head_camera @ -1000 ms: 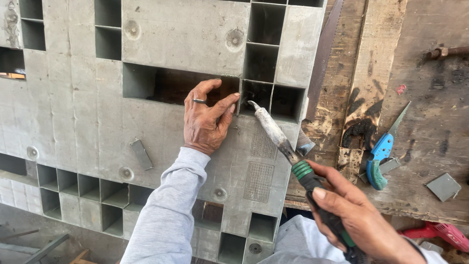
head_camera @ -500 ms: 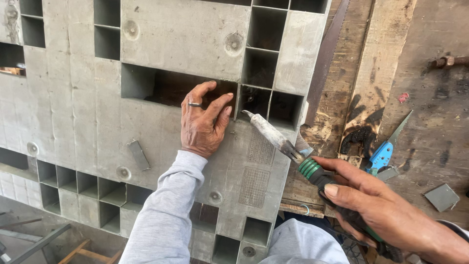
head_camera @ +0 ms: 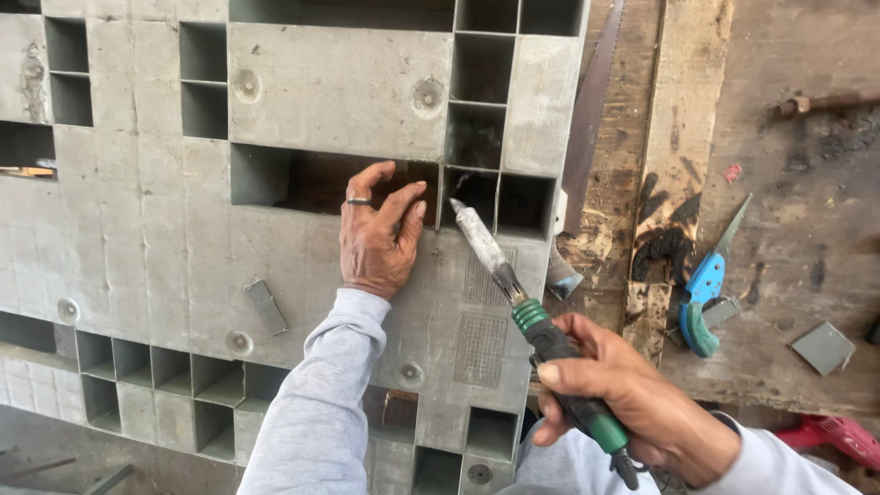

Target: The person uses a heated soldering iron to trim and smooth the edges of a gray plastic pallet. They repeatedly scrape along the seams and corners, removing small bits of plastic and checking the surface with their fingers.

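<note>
A large grey plastic pallet [head_camera: 321, 87] with square and rectangular openings lies on a wooden bench. My left hand [head_camera: 376, 236], wearing a ring, rests flat on the pallet at the lower edge of a long rectangular opening, fingers spread. My right hand [head_camera: 623, 403] grips the green-and-black handle of a soldering iron [head_camera: 500, 266]. Its whitish metal tip points up-left and sits at the pallet's rib just right of my left hand's fingers. A small grey plastic strip [head_camera: 266, 307] lies on the pallet below my left hand.
A hand saw blade [head_camera: 587, 110] lies along the pallet's right edge. On the scorched wooden bench [head_camera: 779, 137] lie a blue-handled cutter [head_camera: 706, 289], a small grey plastic square [head_camera: 822, 346] and a rusty tool [head_camera: 825, 103]. A red tool [head_camera: 839, 438] shows at bottom right.
The soldering iron's tip has shifted slightly left, closer to my left hand's fingers. My right hand has drawn a little lower and left. My left hand stays on the pallet.
</note>
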